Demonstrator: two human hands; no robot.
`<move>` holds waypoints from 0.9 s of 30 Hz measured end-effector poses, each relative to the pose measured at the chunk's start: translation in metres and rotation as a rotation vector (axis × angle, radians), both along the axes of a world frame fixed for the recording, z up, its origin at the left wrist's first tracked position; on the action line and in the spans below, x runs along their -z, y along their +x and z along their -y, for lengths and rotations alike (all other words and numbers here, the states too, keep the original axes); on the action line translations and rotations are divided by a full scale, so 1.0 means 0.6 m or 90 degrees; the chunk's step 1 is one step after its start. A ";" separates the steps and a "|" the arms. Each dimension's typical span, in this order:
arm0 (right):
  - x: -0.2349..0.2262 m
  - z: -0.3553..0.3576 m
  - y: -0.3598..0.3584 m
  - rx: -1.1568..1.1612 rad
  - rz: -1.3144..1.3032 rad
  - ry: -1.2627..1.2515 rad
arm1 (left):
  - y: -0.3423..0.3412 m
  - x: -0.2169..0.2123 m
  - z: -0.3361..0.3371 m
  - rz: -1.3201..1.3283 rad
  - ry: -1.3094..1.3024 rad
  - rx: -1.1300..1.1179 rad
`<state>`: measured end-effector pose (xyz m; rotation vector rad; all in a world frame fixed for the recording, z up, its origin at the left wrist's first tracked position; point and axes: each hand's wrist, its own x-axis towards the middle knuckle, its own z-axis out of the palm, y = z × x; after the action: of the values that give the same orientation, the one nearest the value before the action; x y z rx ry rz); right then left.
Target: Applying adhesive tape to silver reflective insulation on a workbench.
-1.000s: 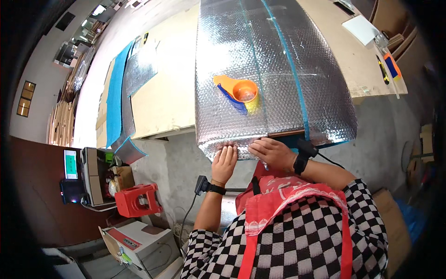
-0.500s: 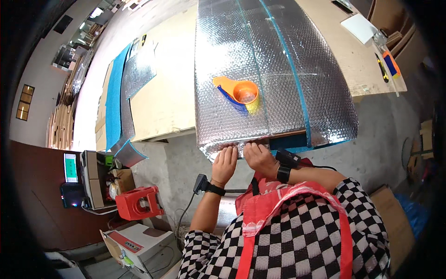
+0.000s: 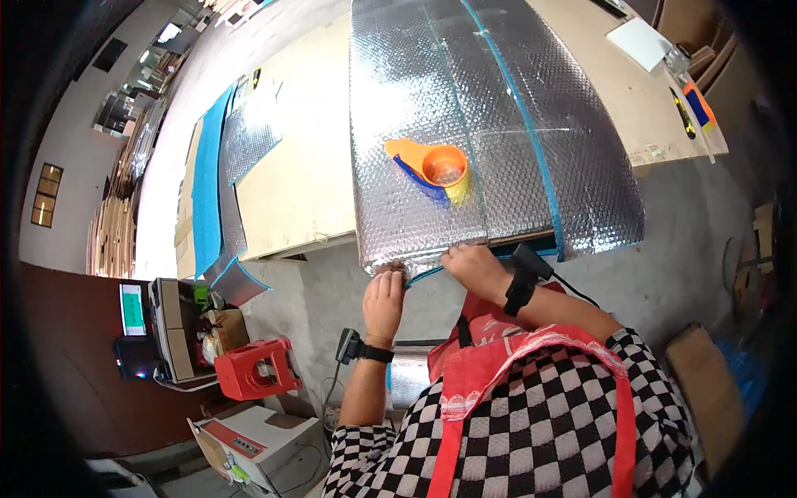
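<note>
A wide silver bubble-foil sheet (image 3: 398,224) with blue strips along it covers the table before me. My left hand (image 3: 383,300) is closed at the sheet's near left corner, its fingertips pinching the foil edge. My right hand (image 3: 479,272) lies a little to the right, fingers bent and pressed together on the near edge; its fingertips partly hide what they grip. Between the hands the blue underside of the edge shows. An orange and blue tape dispenser (image 3: 446,168) with a round hollow rests on the foil beyond my hands.
Foil and blue offcuts (image 3: 207,183) lie on the board at the left. A yellow-black utility knife (image 3: 682,116), an orange-blue tool (image 3: 699,106) and a white pad (image 3: 639,46) lie at the right. A red stool (image 3: 257,369) and white carton (image 3: 257,444) stand lower left.
My left hand has moved left and slightly down to the sheet's corner. My right hand has shifted slightly right, widening the gap between them. The folded-up near edge has dropped between the hands.
</note>
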<state>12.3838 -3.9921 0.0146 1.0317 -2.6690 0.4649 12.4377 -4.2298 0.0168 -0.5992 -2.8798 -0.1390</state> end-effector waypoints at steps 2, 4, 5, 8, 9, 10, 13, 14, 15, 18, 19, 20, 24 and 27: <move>-0.003 0.001 0.001 0.005 0.003 -0.004 | 0.022 0.008 0.010 -0.075 -0.018 -0.091; 0.000 0.002 0.000 0.003 0.007 -0.005 | 0.028 0.019 0.021 -0.080 -0.028 -0.095; 0.003 0.002 0.000 0.003 0.007 -0.004 | 0.028 0.025 0.025 -0.089 -0.038 -0.105; -0.003 0.003 0.000 0.000 0.015 -0.002 | 0.021 0.041 0.028 -0.105 0.008 -0.099; -0.009 0.003 0.000 0.003 0.020 -0.004 | 0.016 0.047 0.032 -0.104 0.008 -0.105; -0.011 0.003 0.001 -0.001 0.021 -0.003 | 0.010 0.051 0.034 -0.113 0.021 -0.086; -0.014 0.003 0.001 0.005 0.025 -0.009 | 0.002 0.053 0.046 -0.131 0.059 -0.057; -0.014 0.002 0.000 -0.001 0.038 -0.005 | 0.000 0.052 0.054 -0.098 0.056 -0.050; -0.014 0.002 -0.002 -0.008 0.050 0.000 | -0.004 0.051 0.060 -0.066 0.054 -0.043; -0.014 -0.005 -0.004 -0.017 0.061 -0.009 | -0.039 -0.022 0.051 0.019 0.089 -0.031; -0.015 -0.006 -0.005 -0.017 0.059 -0.008 | -0.049 -0.039 0.052 0.097 0.114 -0.011; -0.016 -0.008 -0.006 -0.022 0.044 -0.017 | -0.055 -0.049 0.047 0.080 0.126 -0.007; -0.006 -0.017 -0.003 -0.029 0.020 -0.043 | -0.050 -0.042 0.048 0.063 0.158 -0.007; -0.004 -0.023 0.001 -0.058 -0.062 -0.061 | -0.039 -0.043 0.042 0.069 0.181 -0.055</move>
<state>12.3844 -3.9781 0.0168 1.1220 -2.4973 0.5410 12.4143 -4.2548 0.0425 -0.4246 -2.9052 -0.5730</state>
